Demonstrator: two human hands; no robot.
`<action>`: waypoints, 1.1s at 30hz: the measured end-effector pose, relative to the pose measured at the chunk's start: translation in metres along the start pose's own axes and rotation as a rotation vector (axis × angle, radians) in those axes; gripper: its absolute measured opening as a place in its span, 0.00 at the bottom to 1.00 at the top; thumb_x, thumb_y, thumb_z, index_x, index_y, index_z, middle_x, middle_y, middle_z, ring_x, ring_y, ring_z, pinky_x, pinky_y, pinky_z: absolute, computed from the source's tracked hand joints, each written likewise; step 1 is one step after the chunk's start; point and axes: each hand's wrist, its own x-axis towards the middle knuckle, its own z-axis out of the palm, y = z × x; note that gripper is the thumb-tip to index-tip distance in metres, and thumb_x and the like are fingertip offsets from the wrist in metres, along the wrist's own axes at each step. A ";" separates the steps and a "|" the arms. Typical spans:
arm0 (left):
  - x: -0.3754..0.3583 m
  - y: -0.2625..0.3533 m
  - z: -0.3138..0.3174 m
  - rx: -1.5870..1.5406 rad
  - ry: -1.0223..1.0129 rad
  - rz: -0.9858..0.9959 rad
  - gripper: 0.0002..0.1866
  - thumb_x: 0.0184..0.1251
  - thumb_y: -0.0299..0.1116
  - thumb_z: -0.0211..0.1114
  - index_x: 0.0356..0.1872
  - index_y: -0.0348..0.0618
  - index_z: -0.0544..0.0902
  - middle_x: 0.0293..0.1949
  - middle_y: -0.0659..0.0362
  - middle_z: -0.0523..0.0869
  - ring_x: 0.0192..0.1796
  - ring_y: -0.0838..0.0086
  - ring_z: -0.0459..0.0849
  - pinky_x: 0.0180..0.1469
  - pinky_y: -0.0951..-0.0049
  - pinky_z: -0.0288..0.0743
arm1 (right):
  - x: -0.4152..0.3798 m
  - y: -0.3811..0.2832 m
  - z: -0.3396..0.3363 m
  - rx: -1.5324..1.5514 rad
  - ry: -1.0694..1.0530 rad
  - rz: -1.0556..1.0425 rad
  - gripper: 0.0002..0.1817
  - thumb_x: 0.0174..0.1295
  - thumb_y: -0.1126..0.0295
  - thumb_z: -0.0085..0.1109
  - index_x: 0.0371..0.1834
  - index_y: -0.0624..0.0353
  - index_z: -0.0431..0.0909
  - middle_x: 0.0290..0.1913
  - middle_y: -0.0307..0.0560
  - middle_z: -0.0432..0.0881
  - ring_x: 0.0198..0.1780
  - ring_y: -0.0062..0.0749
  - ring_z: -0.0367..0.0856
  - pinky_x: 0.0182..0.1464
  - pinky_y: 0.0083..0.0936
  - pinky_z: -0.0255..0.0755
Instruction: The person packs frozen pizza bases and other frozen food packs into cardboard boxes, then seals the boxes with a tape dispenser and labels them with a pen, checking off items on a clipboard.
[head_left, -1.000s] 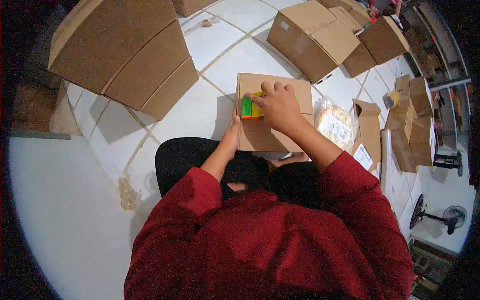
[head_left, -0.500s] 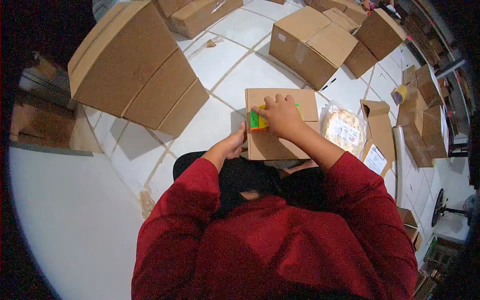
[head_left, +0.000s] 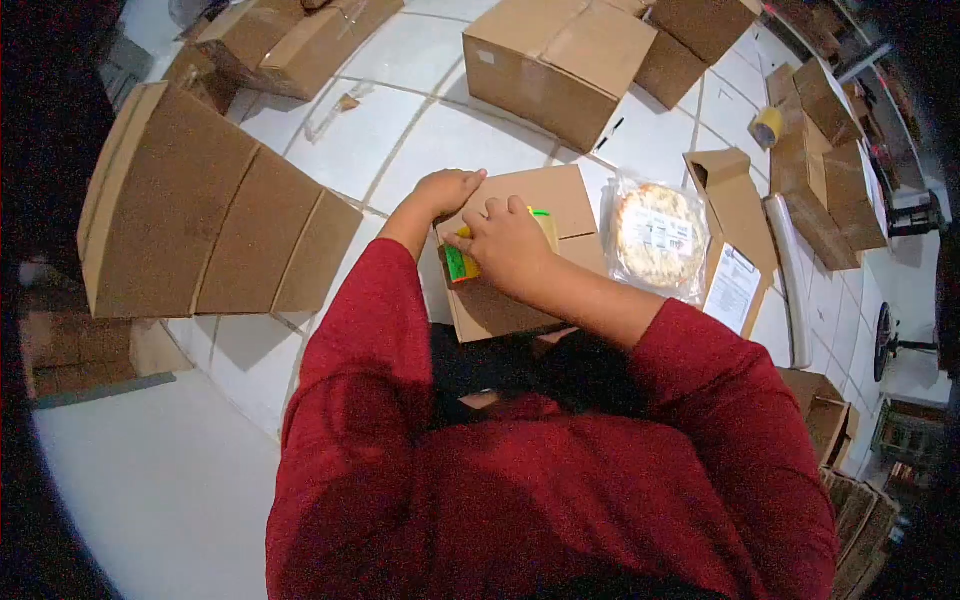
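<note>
Across the lower half of the frame, a dark red top (head_left: 560,500) covers the person's body and arms, above black legwear (head_left: 590,375). Just beyond, near the centre, a cardboard box (head_left: 500,310) sits by the legs. The right hand (head_left: 508,245) is over it, fingers bent and clamped on a green and yellow tape dispenser (head_left: 462,264), which is at the left part of the box top. The left hand (head_left: 447,194) lies at the box's upper left corner, fingers close together and stretched out; its thumb cannot be made out.

To the right of the box, a pizza (head_left: 656,236) in a clear bag rests on white floor tiles (head_left: 410,100), beside an opened carton (head_left: 740,200) and a clipboard (head_left: 733,290) with a printed sheet. A black pen (head_left: 608,134) lies above the pizza, and a yellow tape roll (head_left: 768,127) is at upper right. Large brown cartons (head_left: 560,65) stand along the top and left of the frame, and a black fan (head_left: 885,342) is at the far right.
</note>
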 end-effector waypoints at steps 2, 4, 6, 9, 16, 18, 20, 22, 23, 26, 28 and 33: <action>-0.017 0.017 -0.007 -0.035 0.097 -0.058 0.27 0.62 0.50 0.35 0.35 0.39 0.77 0.39 0.48 0.78 0.41 0.53 0.75 0.46 0.58 0.66 | -0.006 0.004 -0.004 0.071 0.038 -0.039 0.22 0.49 0.64 0.47 0.51 0.32 0.68 0.40 0.39 0.70 0.41 0.33 0.68 0.40 0.32 0.59; -0.029 0.028 -0.009 -0.030 0.183 -0.115 0.26 0.62 0.51 0.33 0.35 0.47 0.79 0.36 0.50 0.79 0.40 0.57 0.77 0.43 0.60 0.68 | -0.012 0.009 -0.013 0.082 -0.033 -0.057 0.23 0.48 0.65 0.48 0.51 0.31 0.67 0.40 0.39 0.69 0.41 0.34 0.68 0.40 0.31 0.60; -0.030 0.027 -0.004 -0.005 0.228 -0.135 0.26 0.62 0.51 0.33 0.35 0.48 0.79 0.35 0.50 0.80 0.39 0.57 0.77 0.42 0.59 0.69 | -0.017 0.024 -0.012 0.081 -0.091 -0.072 0.24 0.48 0.65 0.49 0.52 0.30 0.66 0.40 0.39 0.69 0.41 0.34 0.68 0.40 0.31 0.60; -0.031 0.032 -0.002 0.036 0.297 -0.162 0.25 0.62 0.51 0.34 0.33 0.49 0.80 0.33 0.51 0.80 0.36 0.57 0.78 0.40 0.59 0.70 | -0.039 0.061 -0.009 0.052 -0.021 -0.057 0.30 0.43 0.68 0.54 0.53 0.28 0.65 0.40 0.40 0.69 0.40 0.35 0.68 0.40 0.31 0.61; -0.031 0.034 0.001 0.085 0.342 -0.193 0.25 0.62 0.49 0.35 0.30 0.47 0.80 0.30 0.51 0.80 0.35 0.56 0.78 0.38 0.60 0.71 | -0.083 0.111 -0.020 0.014 -0.233 0.017 0.38 0.38 0.74 0.57 0.55 0.25 0.62 0.40 0.38 0.68 0.38 0.34 0.67 0.41 0.29 0.62; -0.030 0.030 0.003 0.115 0.350 -0.157 0.25 0.62 0.49 0.34 0.30 0.47 0.80 0.30 0.50 0.80 0.34 0.56 0.78 0.38 0.60 0.71 | -0.095 0.123 -0.019 -0.040 -0.237 0.006 0.38 0.39 0.76 0.55 0.55 0.25 0.62 0.41 0.37 0.68 0.39 0.34 0.66 0.42 0.28 0.61; -0.027 0.028 0.004 0.146 0.364 -0.123 0.25 0.62 0.49 0.34 0.30 0.46 0.80 0.30 0.50 0.80 0.34 0.56 0.78 0.38 0.59 0.70 | -0.100 0.130 -0.017 -0.010 -0.255 0.041 0.38 0.38 0.76 0.55 0.55 0.25 0.62 0.40 0.36 0.68 0.39 0.34 0.66 0.43 0.27 0.61; -0.029 0.031 0.002 0.119 0.349 -0.142 0.25 0.62 0.48 0.34 0.30 0.45 0.80 0.29 0.49 0.80 0.34 0.56 0.78 0.38 0.59 0.70 | -0.104 0.134 -0.007 0.005 -0.216 0.016 0.38 0.38 0.77 0.56 0.55 0.25 0.62 0.40 0.37 0.69 0.40 0.33 0.66 0.43 0.27 0.61; -0.030 0.032 0.002 0.130 0.350 -0.136 0.25 0.62 0.48 0.34 0.30 0.45 0.80 0.29 0.49 0.80 0.34 0.56 0.78 0.38 0.59 0.70 | -0.106 0.137 -0.003 0.007 -0.208 0.025 0.38 0.38 0.77 0.56 0.55 0.25 0.62 0.40 0.37 0.69 0.40 0.33 0.66 0.43 0.27 0.61; -0.029 0.030 0.001 0.146 0.342 -0.154 0.25 0.62 0.48 0.34 0.30 0.45 0.80 0.29 0.49 0.80 0.34 0.55 0.78 0.38 0.59 0.70 | -0.105 0.141 -0.003 0.002 -0.213 0.027 0.37 0.39 0.76 0.56 0.55 0.25 0.62 0.39 0.37 0.69 0.40 0.32 0.66 0.44 0.27 0.61; -0.025 0.023 0.005 0.196 0.350 -0.079 0.25 0.62 0.48 0.34 0.31 0.45 0.80 0.29 0.49 0.80 0.33 0.55 0.78 0.38 0.59 0.70 | -0.109 0.148 -0.003 0.017 -0.257 0.056 0.38 0.39 0.76 0.55 0.55 0.24 0.62 0.39 0.37 0.69 0.40 0.32 0.66 0.44 0.27 0.61; -0.029 0.030 0.003 0.134 0.376 -0.102 0.25 0.63 0.47 0.35 0.30 0.44 0.80 0.28 0.48 0.80 0.33 0.55 0.78 0.38 0.59 0.70 | -0.123 0.166 0.020 0.058 -0.167 0.020 0.37 0.39 0.75 0.55 0.55 0.24 0.62 0.39 0.37 0.69 0.40 0.33 0.66 0.43 0.28 0.61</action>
